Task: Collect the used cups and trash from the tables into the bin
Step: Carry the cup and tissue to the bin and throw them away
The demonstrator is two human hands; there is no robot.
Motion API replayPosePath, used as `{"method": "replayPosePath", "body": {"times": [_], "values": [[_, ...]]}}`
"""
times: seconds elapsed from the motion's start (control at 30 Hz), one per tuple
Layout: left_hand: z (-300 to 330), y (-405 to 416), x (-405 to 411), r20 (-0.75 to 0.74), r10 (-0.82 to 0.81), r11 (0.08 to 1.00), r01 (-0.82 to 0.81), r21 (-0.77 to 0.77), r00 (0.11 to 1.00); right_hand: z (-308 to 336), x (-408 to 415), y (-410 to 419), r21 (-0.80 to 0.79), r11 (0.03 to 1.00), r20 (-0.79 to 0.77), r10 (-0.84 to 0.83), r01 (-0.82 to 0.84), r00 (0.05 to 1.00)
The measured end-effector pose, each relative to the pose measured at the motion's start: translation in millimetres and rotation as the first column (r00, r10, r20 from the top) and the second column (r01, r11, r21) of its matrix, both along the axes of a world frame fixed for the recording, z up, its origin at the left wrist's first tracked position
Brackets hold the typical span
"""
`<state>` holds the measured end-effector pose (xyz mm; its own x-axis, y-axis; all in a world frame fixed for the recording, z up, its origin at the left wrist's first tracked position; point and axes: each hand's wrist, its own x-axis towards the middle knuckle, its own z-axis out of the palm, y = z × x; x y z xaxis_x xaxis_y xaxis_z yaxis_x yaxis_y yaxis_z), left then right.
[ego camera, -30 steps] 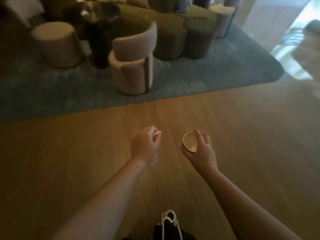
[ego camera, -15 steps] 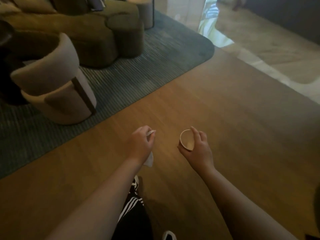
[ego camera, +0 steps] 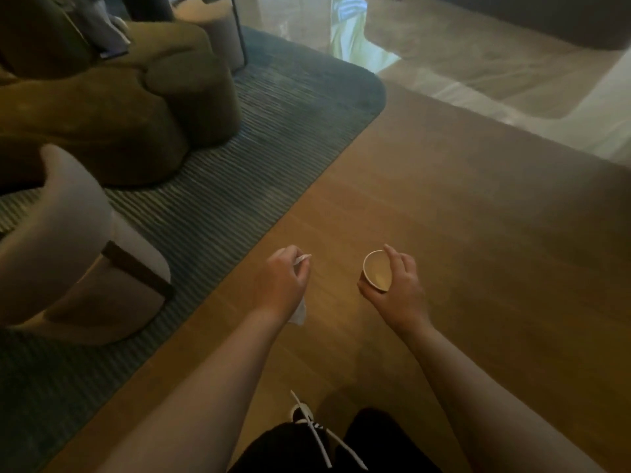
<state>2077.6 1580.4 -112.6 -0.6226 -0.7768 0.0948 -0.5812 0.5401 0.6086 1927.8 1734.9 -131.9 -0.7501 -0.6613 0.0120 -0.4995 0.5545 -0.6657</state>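
My right hand (ego camera: 397,285) holds a small paper cup (ego camera: 376,270), brown outside and pale inside, tilted so that its open mouth faces me. My left hand (ego camera: 281,279) is closed on white paper trash (ego camera: 299,310); one end pokes out above the fingers and the other hangs below the wrist. Both hands are held out in front of me over the wooden floor (ego camera: 461,233). No bin is in view.
A beige round-backed chair (ego camera: 68,254) stands close on my left on a blue-grey ribbed rug (ego camera: 239,186). Behind it is an olive sofa (ego camera: 119,107). A pale shiny floor (ego camera: 495,70) begins at the far right. My legs and a shoe (ego camera: 302,413) show at the bottom.
The view has swung to the right and moved forward: the chair and sofa slid to the left and the pale floor came into view. Both hands keep the same hold.
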Motion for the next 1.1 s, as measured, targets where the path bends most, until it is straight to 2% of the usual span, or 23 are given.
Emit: {"method": "replayPosePath", "body": {"times": [0.33,0.53,0.77,1.1], "values": [[-10.6,-92.6,-118.6,-0.015,-0.127,0.991,0.128,0.034,0.992,-4.2,-99.0,-72.6,0.032,0.991,-0.055,-0.129,0.131,0.990],[-21.0,-152.0,-227.7,0.002,-0.175,0.984,0.175,0.018,0.985,-10.4,-202.8,-124.0,0.006,0.984,-0.041,-0.176,0.176,0.984],[-0.4,-207.6,-375.1,-0.015,-0.185,0.982,0.184,-0.029,0.983,8.9,-340.0,-176.3,0.018,0.979,-0.069,-0.202,0.204,0.977],[-4.7,-264.6,-520.6,-0.022,-0.240,0.970,0.239,-0.033,0.971,0.4,-470.3,-235.0,0.041,0.964,-0.051,-0.259,0.262,0.964]]}}
